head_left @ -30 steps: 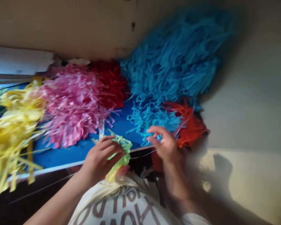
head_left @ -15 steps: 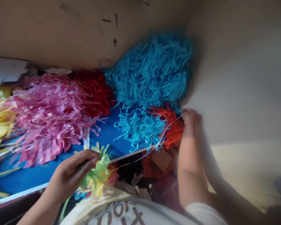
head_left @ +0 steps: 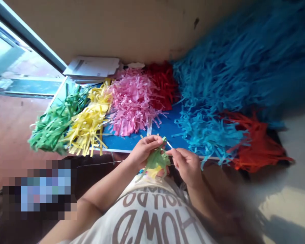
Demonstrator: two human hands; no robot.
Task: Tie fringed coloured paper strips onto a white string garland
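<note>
My left hand point(head_left: 148, 147) is closed on a piece of light green fringed tissue paper point(head_left: 155, 159), pinched near its top in front of my shirt. Close beside it, my right hand point(head_left: 184, 164) pinches a thin, pale needle-like piece point(head_left: 169, 145), whose far end meets the top of the green paper. Whether it has gone through the paper I cannot tell. Under the green hangs yellow fringed paper point(head_left: 155, 172), partly hidden. A thin string point(head_left: 101, 164) runs out to the left below my left forearm.
On the blue table point(head_left: 132, 143) lie fringed paper heaps: green point(head_left: 53, 125), yellow point(head_left: 88, 118), pink point(head_left: 132, 101), red point(head_left: 164, 84), light blue point(head_left: 208, 132) and orange point(head_left: 259, 145). A large blue heap point(head_left: 244, 67) rises at right against the wall. White papers point(head_left: 94, 66) are stacked at the back.
My right hand has come back from far right to beside my left hand; the string no longer stretches between them. The view has swung left, showing the green heap and a doorway.
</note>
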